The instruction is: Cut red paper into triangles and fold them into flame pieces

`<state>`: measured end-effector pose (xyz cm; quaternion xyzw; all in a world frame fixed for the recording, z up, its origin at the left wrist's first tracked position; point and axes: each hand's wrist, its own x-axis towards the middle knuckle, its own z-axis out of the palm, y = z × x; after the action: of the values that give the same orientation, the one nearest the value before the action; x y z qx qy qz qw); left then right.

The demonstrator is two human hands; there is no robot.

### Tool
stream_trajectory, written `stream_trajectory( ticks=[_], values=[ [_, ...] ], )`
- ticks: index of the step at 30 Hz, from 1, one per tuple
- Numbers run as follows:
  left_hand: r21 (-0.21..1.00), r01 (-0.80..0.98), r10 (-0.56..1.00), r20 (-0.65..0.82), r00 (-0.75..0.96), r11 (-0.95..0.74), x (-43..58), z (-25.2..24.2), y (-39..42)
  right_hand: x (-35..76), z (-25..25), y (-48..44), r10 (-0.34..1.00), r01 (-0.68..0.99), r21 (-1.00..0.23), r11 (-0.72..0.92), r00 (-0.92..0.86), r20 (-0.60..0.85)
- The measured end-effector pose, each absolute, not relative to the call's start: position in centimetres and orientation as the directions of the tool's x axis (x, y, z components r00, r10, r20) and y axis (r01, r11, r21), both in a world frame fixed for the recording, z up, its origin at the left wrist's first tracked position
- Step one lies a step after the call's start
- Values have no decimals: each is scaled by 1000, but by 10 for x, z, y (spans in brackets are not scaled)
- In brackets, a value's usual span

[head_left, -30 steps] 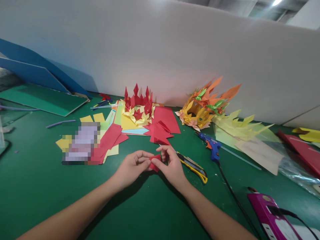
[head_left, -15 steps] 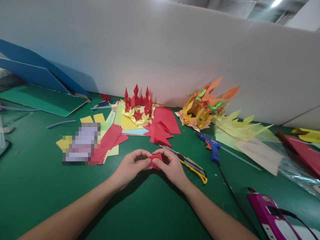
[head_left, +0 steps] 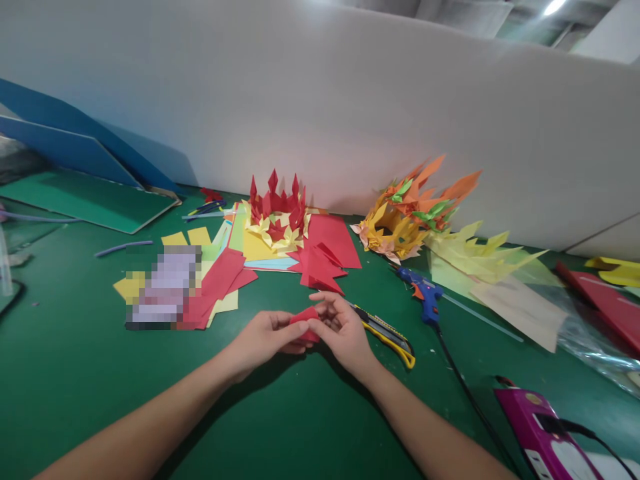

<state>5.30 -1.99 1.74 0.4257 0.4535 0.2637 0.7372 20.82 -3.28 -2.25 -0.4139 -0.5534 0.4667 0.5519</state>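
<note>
A small folded piece of red paper (head_left: 306, 316) is pinched between my two hands, above the green table. My left hand (head_left: 270, 337) grips it from the left, thumb on top and fingers beneath. On its right side my right hand (head_left: 341, 327) presses it with the thumb, the index finger stretched forward. Just beyond my hands lie pointed red folded pieces (head_left: 323, 263). A yellow-handled utility knife (head_left: 385, 333) rests close to my right hand, its blade end partly hidden. Loose red paper strips (head_left: 220, 280) lie to the left.
A red and yellow paper crown (head_left: 277, 213) stands on coloured sheets at the back. Right of it are an orange paper crown (head_left: 400, 223) and a blue glue gun (head_left: 423, 292) with a cord. A purple power strip (head_left: 537, 427) lies front right; a blurred-out phone-like rectangle (head_left: 167, 287) lies left.
The red paper has tilted and shifted slightly left. My left hand has turned so its fingers go beneath the paper, and my right index finger has lifted away from it.
</note>
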Motion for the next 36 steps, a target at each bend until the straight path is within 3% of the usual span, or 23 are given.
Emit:
stream_trajectory(
  ticks=[3, 6, 11, 16, 22, 31, 36],
  values=[
    [838, -31, 755, -475, 452, 545, 50, 17, -19, 207, -26, -33, 949, -27, -949, 314, 5, 314],
    [824, -65, 766, -490, 416, 563, 49, 16, -18, 208, -25, -33, 881, 149, -872, 466, 18, 474],
    [811, -124, 786, -497, 368, 572, 51, 18, -18, 213, -15, -35, 762, 523, -627, 577, -70, 643],
    [812, -138, 795, -495, 352, 567, 51, 21, -19, 214, -11, -38, 649, 637, -409, 653, -193, 736],
    [821, -143, 804, -479, 352, 552, 50, 18, -19, 212, -11, -38, 660, 645, -425, 635, -168, 732],
    [833, -178, 826, -447, 343, 524, 57, 16, -22, 210, -11, -37, 746, 580, -593, 559, -40, 665],
    [841, -191, 839, -428, 337, 506, 58, 16, -23, 209, -12, -38, 778, 587, -623, 517, -19, 628]
  ],
)
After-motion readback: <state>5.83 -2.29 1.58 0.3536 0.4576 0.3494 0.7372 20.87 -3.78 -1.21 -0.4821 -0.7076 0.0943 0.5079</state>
